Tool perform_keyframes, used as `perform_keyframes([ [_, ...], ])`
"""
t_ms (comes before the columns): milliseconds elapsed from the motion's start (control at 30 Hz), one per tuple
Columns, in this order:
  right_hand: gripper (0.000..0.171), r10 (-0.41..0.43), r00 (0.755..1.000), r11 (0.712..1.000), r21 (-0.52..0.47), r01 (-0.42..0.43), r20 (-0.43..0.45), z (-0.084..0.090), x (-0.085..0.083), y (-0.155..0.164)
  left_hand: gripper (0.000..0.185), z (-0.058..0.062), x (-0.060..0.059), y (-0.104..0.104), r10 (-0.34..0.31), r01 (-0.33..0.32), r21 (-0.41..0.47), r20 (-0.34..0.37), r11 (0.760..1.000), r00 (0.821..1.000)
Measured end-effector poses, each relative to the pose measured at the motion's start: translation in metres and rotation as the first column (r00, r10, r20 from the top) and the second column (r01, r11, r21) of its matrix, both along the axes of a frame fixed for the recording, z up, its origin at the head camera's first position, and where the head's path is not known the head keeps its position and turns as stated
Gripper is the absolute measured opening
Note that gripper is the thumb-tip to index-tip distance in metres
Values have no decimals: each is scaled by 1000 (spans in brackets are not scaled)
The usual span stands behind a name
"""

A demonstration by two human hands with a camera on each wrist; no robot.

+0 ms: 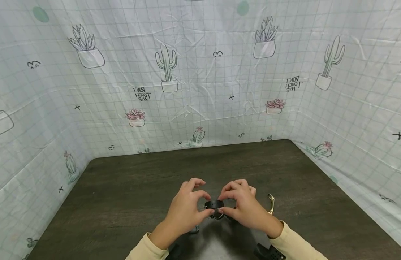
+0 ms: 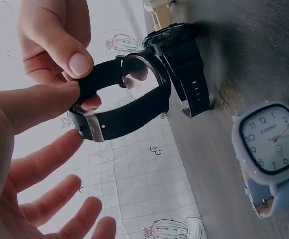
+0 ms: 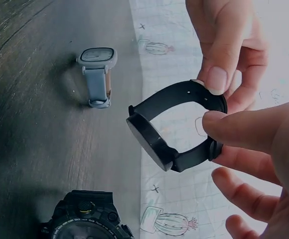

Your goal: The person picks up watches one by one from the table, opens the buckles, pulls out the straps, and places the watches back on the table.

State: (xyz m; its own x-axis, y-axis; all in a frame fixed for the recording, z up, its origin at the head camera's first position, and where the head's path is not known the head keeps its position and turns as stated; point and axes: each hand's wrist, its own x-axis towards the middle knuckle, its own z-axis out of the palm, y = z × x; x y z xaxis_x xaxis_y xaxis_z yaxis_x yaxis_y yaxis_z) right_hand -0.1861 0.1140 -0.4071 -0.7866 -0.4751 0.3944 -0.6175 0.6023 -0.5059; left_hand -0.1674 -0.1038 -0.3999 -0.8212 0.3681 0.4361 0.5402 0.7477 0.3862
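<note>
In the head view, the left hand and the right hand are meeting at about 6 o'clock on the dark table, both pinching a black watch held just above the wood. A pale strap is lying just beside the right hand at 3 o'clock; what it belongs to is too small to tell.

In the left wrist view, the left thumb and forefinger are closing on the black watch's strap near its buckle, the other fingers spreading loosely, while the right hand's fingertips are gripping the strap at 11 o'clock. A chunky black watch and a blue-grey watch are resting on the table.

In the right wrist view, the right thumb and forefinger are pinching the strap's end at 3 o'clock of the round case, and the left hand's fingers are holding it from 1 o'clock.
</note>
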Motion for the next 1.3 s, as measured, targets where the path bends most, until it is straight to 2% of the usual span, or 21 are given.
perform_keyframes([
  [133,22,-2,1000,1000,-2,2,-14,-2,3,0,17,-1,1,-1,-10,10,-30,15,999,1000],
  [500,26,9,997,999,-36,-11,-74,-8,6,-6,15,4,1,3,-57,57,-15,-5,998,998],
  [867,29,4,997,999,-32,-7,-76,-7,8,-4,15,7,3,2,-60,60,1,47,998,997],
  [1167,24,37,993,999,-9,-38,-116,-5,10,-5,17,8,3,4,-69,75,-81,76,994,995],
  [1300,26,34,993,999,-6,-35,-112,-5,11,-5,15,9,4,5,-76,81,-86,69,993,995],
])
